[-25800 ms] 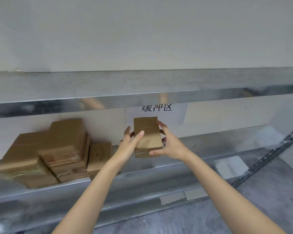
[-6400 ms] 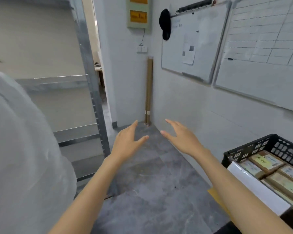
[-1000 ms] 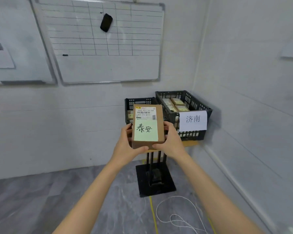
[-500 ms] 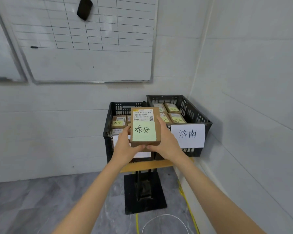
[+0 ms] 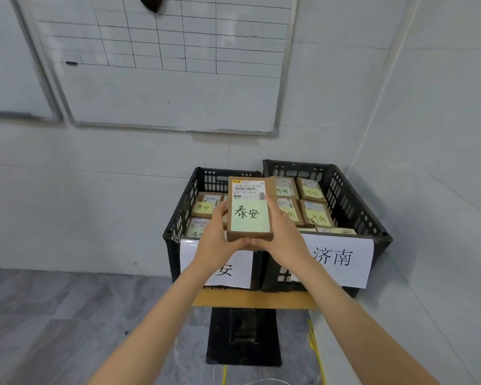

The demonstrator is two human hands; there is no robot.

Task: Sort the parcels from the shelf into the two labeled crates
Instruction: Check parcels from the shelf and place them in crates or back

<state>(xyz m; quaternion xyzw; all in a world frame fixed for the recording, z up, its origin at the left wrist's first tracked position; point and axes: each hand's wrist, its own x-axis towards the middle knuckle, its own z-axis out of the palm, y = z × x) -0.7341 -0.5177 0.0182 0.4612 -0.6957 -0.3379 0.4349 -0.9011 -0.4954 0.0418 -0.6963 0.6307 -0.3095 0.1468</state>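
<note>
I hold a brown cardboard parcel (image 5: 250, 209) with a barcode sticker and a green note reading 泰安. My left hand (image 5: 215, 236) grips its left side and bottom edge, my right hand (image 5: 282, 233) grips its right side. The parcel hangs in front of two black plastic crates, above the seam between them. The left crate (image 5: 178, 218) carries a white sign partly hidden by my arm, showing 安. The right crate (image 5: 353, 207) carries a sign (image 5: 342, 258) reading 济南. Both crates hold several parcels with green notes.
The crates stand on a cardboard sheet (image 5: 253, 300) atop a black stand (image 5: 243, 337) in the room's corner. A whiteboard (image 5: 164, 65) hangs on the wall behind. A white wall runs close on the right. Yellow cable (image 5: 315, 348) lies on the grey floor.
I have stepped closer to the crates; they look larger and nearer. The parcel stays gripped in both hands, now right in front of the crates' near rims.
</note>
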